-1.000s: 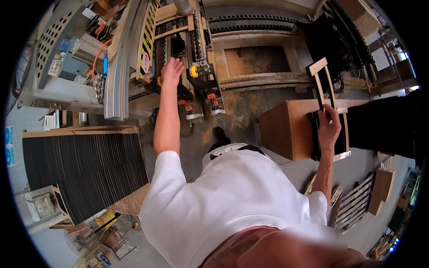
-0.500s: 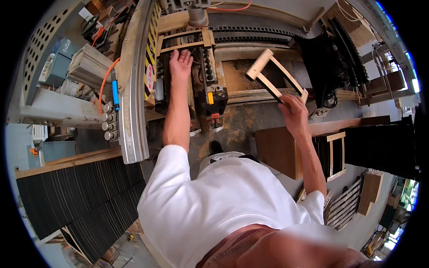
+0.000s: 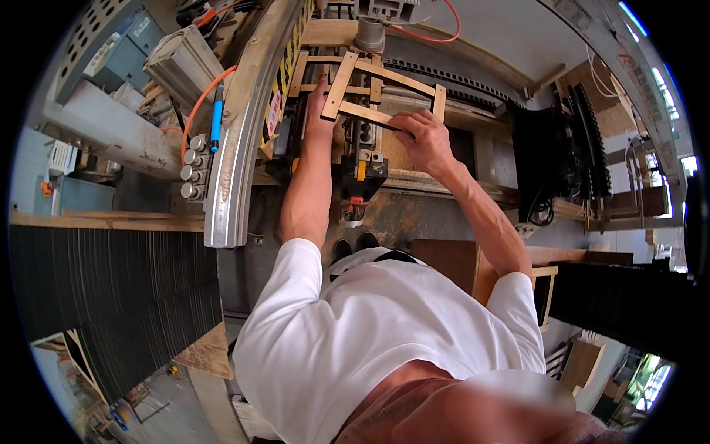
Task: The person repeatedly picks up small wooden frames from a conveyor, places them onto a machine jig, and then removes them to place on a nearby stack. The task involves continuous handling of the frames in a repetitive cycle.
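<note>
Two hands, the left hand (image 3: 318,111) and the right hand (image 3: 423,137); three wooden frames in sight, namely one held frame (image 3: 339,86) made of four bars, one machine frame (image 3: 298,74) partly behind it, and one side frame (image 3: 549,300) at the right; one blue marker (image 3: 217,126); four silver knobs (image 3: 191,174) in a column; two curved orange hoses, a left hose (image 3: 194,102) and a top hose (image 3: 456,24); two dark shoes (image 3: 367,240); one grey cylinder (image 3: 370,35); black strips (image 3: 118,274) at the left, too thin and close to count.
</note>
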The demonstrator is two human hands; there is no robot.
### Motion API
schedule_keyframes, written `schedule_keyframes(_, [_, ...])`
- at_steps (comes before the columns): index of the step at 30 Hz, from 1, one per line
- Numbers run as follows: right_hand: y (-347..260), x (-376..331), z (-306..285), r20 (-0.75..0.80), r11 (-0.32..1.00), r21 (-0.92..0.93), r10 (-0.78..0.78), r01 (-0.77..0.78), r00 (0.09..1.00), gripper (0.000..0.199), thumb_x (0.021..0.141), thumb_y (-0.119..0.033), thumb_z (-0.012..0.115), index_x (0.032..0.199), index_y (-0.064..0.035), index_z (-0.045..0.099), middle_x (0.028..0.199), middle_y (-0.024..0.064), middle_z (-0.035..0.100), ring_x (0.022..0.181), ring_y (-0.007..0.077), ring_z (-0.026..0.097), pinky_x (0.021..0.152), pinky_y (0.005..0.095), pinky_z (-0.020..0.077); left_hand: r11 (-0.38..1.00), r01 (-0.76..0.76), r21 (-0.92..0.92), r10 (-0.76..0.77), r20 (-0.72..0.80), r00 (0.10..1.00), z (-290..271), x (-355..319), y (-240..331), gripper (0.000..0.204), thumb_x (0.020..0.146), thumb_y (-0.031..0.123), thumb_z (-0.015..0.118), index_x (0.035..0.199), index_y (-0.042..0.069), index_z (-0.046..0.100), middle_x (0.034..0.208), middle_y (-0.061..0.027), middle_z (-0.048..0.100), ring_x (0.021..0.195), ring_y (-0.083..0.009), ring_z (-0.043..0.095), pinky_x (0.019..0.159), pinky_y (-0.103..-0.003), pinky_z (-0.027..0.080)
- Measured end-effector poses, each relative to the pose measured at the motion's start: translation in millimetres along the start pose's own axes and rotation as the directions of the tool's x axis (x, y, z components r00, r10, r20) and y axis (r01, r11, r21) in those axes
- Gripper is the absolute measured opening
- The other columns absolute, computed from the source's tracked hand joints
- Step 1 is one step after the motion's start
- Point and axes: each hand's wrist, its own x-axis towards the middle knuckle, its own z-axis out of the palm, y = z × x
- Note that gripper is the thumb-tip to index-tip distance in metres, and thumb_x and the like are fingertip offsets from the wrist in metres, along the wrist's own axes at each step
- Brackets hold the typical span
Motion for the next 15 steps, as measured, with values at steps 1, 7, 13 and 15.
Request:
schedule_keyframes(1, [0.5,10.1,4.7,0.009,0.999,0.013,-0.035,0.035,0.999,0.019,0.074,-0.008,0.069,0.093,-0.0097,0.069,0.096,0.0042,0.069,0.088,0.0258,0.061,0.08,0.0365,0.0491,0.899,-0.302,0.317,0.285,0.098,0.953,-20.2,1.5,-0.6,0.053,0.092,0.041,0.058,0.126,0.001,0.051,0.104,-0.0146,0.064,0.088,-0.0265,0.064,0.07,-0.037,0.052])
schedule_keyframes(7, [52.9,33.6,53.1,0.079,0.996,0.05,-0.079,0.075,0.994,0.021,0.076,-0.01,0.067,0.097,-0.0106,0.069,0.093,0.0057,0.068,0.085,0.0276,0.06,0.079,0.0391,0.0475,0.987,-0.022,-0.159,0.026,0.023,0.999,-31.4,-115.4,-28.1,0.029,0.095,0.015,0.054,0.123,0.007,0.052,0.116,-0.0074,0.058,0.11,-0.0235,0.055,0.097,-0.048,0.044])
schedule_keyframes(13, [72.2,61.7,155.0,0.132,0.98,0.057,-0.198,0.192,0.971,0.031,0.077,-0.009,0.063,0.108,-0.013,0.068,0.096,0.0057,0.068,0.091,0.0262,0.057,0.082,0.0402,0.0446,0.975,-0.079,-0.209,0.067,-0.06,0.996,-95.9,-293.6,-60.9,0.039,0.095,0.011,0.054,0.133,0.006,0.046,0.124,-0.0091,0.055,0.126,-0.03,0.048,0.103,-0.046,0.042])
schedule_keyframes(15, [69.7,68.0,172.9,0.165,0.975,0.032,-0.222,0.22,0.961,0.032,0.077,-0.008,0.061,0.108,-0.0136,0.068,0.095,0.0051,0.068,0.092,0.0259,0.057,0.082,0.0393,0.0437,0.965,-0.156,-0.21,0.123,-0.162,0.979,-104.6,-342.1,-69.1,0.035,0.095,0.011,0.055,0.129,0.006,0.048,0.119,-0.0085,0.057,0.121,-0.0288,0.052,0.099,-0.045,0.046])
